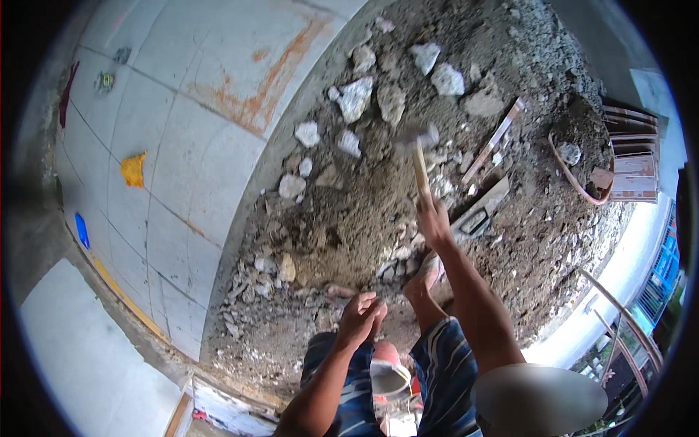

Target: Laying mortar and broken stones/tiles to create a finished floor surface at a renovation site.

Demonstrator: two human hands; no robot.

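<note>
My right hand (435, 221) is wrapped round the light wooden handle of a hammer (421, 169). The hammer's metal head, slightly blurred, is over the loose soil (364, 211), away from my body. By my left knee, my left hand (362, 317) is closed with curled fingers; whatever is inside them, if anything, is hidden. A handsaw (480, 210) with a dark grip lies on the dirt just right of my right hand. Beyond it rests a narrow wooden strip (494, 140).
Pale rocks (355, 99) and smaller stones are scattered over the soil. Large grey tiles (196, 146) cover the left side, with a yellow cloth (133, 169) on them. A bucket (389, 380) stands between my legs. Stacked reddish tiles (635, 175) are at the far right.
</note>
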